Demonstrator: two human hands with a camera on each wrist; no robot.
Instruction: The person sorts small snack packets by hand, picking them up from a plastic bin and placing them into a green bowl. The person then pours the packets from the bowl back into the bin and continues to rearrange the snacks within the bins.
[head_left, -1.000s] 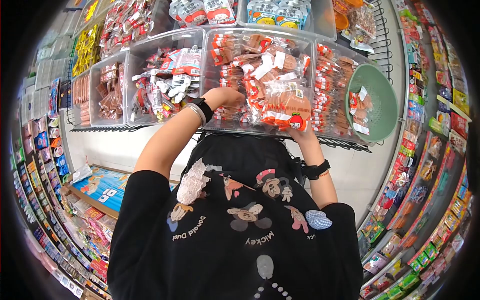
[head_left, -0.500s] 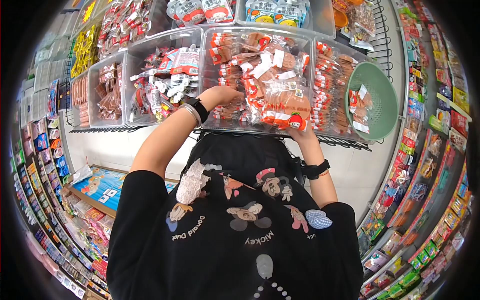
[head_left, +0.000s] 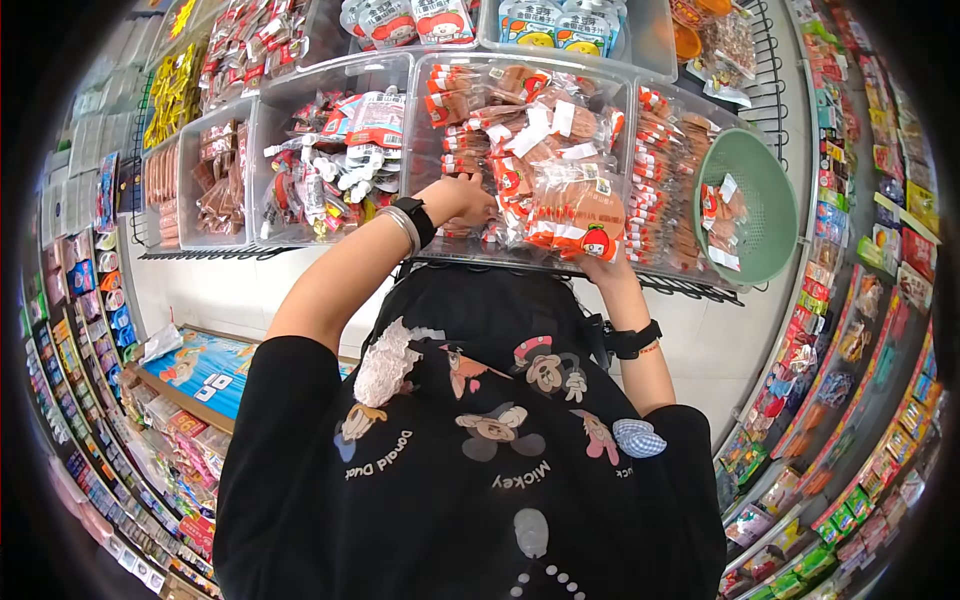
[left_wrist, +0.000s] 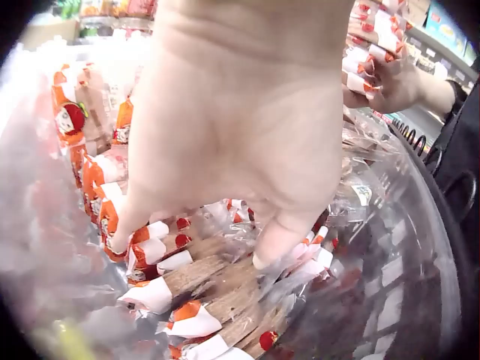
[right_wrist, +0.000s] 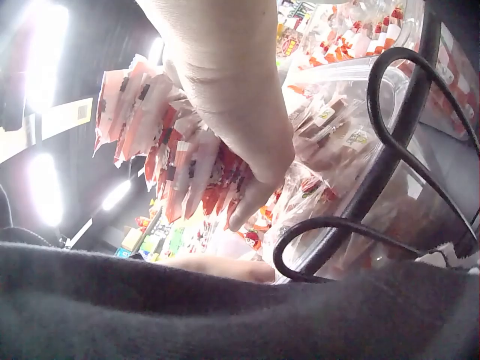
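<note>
My left hand [head_left: 468, 200] reaches down into the near middle bin, over snack packets [left_wrist: 202, 281] standing in rows. In the left wrist view its thumb and a finger are spread apart, their tips among the wrappers; the other fingers are hidden. These packets are clear, with orange-red ends, brown contents and a red fruit character. My right hand [head_left: 600, 268] holds a stack of the same packets [head_left: 575, 210] upright at the bin's front right, thumb on the near side. The right wrist view shows its thumb pressed against the fanned stack [right_wrist: 195, 165].
A green colander [head_left: 770, 200] with a few packets sits on the right-hand bin. Left of the middle bin stands a clear bin [head_left: 330, 170] of mixed pouches. A black wire rack edge [head_left: 690, 287] runs along the front. Stocked shelves [head_left: 840, 300] line the right.
My left hand has shifted slightly right and its fingers bend further down among the packets. The right hand still holds the stack in much the same place.
</note>
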